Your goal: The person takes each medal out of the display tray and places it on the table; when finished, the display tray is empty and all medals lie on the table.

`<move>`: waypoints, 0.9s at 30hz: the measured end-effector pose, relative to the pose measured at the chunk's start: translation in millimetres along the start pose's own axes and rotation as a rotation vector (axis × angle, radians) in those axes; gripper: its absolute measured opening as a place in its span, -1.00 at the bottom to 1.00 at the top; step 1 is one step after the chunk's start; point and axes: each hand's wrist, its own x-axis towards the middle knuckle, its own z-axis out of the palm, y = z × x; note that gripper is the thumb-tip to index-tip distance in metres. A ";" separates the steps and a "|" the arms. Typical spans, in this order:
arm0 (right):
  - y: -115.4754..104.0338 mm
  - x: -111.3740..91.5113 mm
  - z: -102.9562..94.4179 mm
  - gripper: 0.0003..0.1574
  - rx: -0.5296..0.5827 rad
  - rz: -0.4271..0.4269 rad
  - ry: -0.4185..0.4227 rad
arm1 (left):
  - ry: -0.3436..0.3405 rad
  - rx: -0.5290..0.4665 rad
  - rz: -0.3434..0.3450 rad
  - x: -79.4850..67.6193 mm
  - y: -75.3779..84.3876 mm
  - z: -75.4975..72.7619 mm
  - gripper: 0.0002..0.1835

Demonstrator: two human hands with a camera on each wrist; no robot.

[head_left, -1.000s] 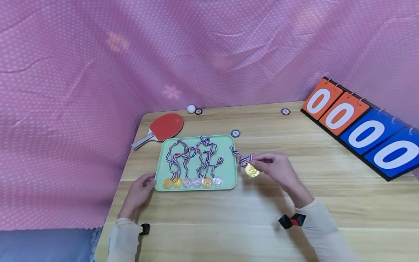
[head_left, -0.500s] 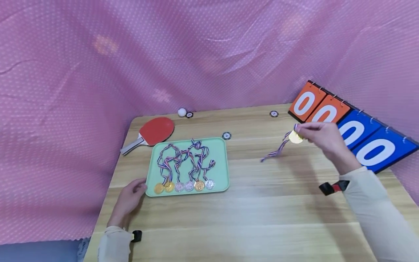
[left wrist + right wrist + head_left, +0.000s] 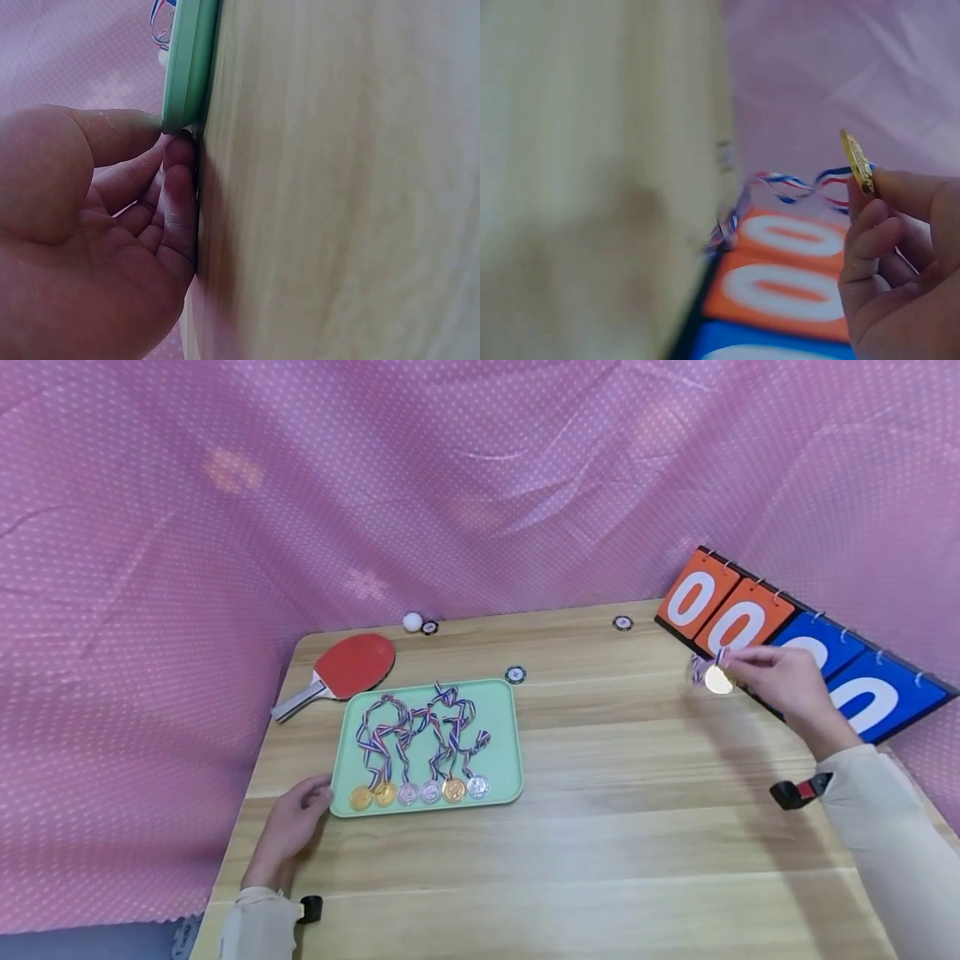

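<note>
My right hand [image 3: 787, 689] pinches a gold medal [image 3: 718, 679] between thumb and fingers, raised above the table in front of the scoreboard. In the right wrist view that medal [image 3: 857, 161] is edge-on, and its red, white and blue ribbon [image 3: 784, 184] trails off to the left. My left hand [image 3: 291, 822] is at the near left corner of a light green tray [image 3: 506, 760]. In the left wrist view the thumb and fingers [image 3: 124, 135] hold the corner of the tray's rim [image 3: 187, 75]. A row of gold and silver medals [image 3: 430, 792] lies on the tray, ribbons tangled behind.
A flip scoreboard [image 3: 742, 618] showing zeros stands at the right, close to my right hand. A red table tennis bat [image 3: 354, 667] lies behind the tray at left. Farther back are a white ball [image 3: 412, 622] and several chips, one chip [image 3: 515, 674] just behind the tray.
My right hand has carried the gold medal from beside the tray to the right and back, toward the scoreboard. The left hand stays at the tray's corner. The head view has shifted a little.
</note>
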 end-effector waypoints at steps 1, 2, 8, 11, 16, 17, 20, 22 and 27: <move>10.5 -1.9 3.4 -0.29 -0.014 0.006 -0.034 | -0.001 0.007 0.003 0.0 0.5 0.5 -0.46; 20.6 -4.0 7.0 -0.28 -0.037 0.011 -0.067 | -0.004 0.012 0.005 0.1 0.7 0.8 -0.46; 66.6 -19.1 22.3 -0.33 -0.120 0.026 -0.228 | -0.022 0.027 0.012 -0.1 1.2 0.2 -0.43; 77.9 -24.2 25.8 -0.36 -0.187 0.015 -0.247 | -0.023 0.033 -0.007 -0.4 0.6 -0.1 -0.43; 86.7 -30.2 27.4 -0.39 -0.222 0.021 -0.273 | -0.025 0.022 -0.034 -1.8 0.6 -1.1 -0.43; 88.0 -31.6 27.5 -0.40 -0.223 0.020 -0.276 | -0.026 0.019 -0.037 -2.4 0.9 -1.4 -0.42; 92.4 -35.5 28.4 -0.42 -0.217 0.023 -0.278 | -0.030 0.013 -0.047 -3.4 2.4 -1.4 -0.42; 95.5 -38.0 28.9 -0.44 -0.217 0.017 -0.266 | -0.034 0.009 -0.064 -3.9 3.8 -1.0 -0.40; 100.1 -42.3 32.6 -0.51 -0.212 -0.005 -0.213 | -0.034 0.003 -0.077 -3.4 4.6 -0.9 -0.39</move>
